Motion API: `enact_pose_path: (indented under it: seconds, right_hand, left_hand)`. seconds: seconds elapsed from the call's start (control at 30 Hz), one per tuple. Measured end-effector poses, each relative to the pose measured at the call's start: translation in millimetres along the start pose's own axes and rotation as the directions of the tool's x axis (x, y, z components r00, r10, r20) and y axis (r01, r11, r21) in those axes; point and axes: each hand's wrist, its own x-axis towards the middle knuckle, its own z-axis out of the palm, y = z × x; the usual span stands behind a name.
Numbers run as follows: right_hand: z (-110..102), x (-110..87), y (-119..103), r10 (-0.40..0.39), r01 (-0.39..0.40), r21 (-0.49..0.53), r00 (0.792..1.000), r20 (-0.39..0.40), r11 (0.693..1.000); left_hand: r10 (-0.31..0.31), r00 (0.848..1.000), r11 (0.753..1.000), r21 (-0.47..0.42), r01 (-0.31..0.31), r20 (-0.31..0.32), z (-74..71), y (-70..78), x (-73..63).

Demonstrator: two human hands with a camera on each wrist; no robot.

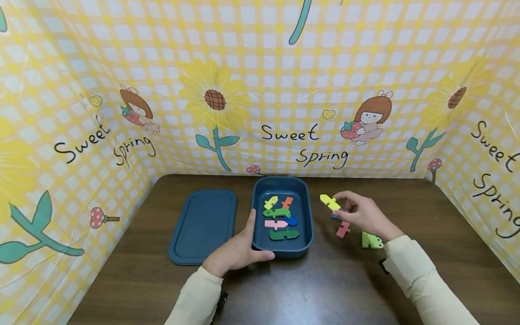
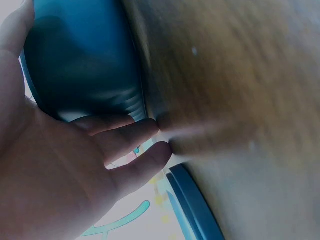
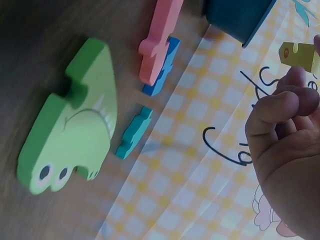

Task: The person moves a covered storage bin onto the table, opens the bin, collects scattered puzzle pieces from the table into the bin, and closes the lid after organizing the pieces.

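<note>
My left hand rests against the near-left corner of a dark blue box, fingers along its left side and thumb at the front. In the left wrist view those fingers look fairly straight against the wall. Inside lie several wooden puzzle pieces, among them a green one, a pink one and an orange one. To the right of the box, my right hand pinches a yellow puzzle piece above the table. The same yellow piece shows at the right wrist view's edge.
A blue lid lies left of the box. On the table to the right are a red-pink piece, a blue piece, a teal piece and a green crocodile-head piece. A checked cloth stands around the table.
</note>
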Motion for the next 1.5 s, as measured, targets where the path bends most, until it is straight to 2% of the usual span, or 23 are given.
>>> enact_pose_path:
  seconds: [0.5,0.8,1.1,1.5]
  right_hand:
    - [13,15.0,-16,-0.021,0.021,0.002,1.0,-0.003,1.0]
    - [22,23.5,-23,-0.012,0.012,0.042,1.0,0.007,0.999]
    - [30,32.3,-27,-0.024,0.024,0.027,1.0,-0.001,0.999]
    - [38,41.4,-36,0.003,-0.004,0.02,1.0,0.013,1.0]
  left_hand:
    - [-0.002,1.0,1.0,0.002,0.002,-0.002,0.7,-0.6,1.5]
    - [-0.001,1.0,1.0,-0.001,0.001,-0.003,0.6,2.2,0.1]
    - [0.006,1.0,1.0,-0.003,-0.006,-0.003,0.8,1.0,-0.2]
    - [0.005,1.0,1.0,-0.012,-0.005,-0.004,0.6,0.8,0.3]
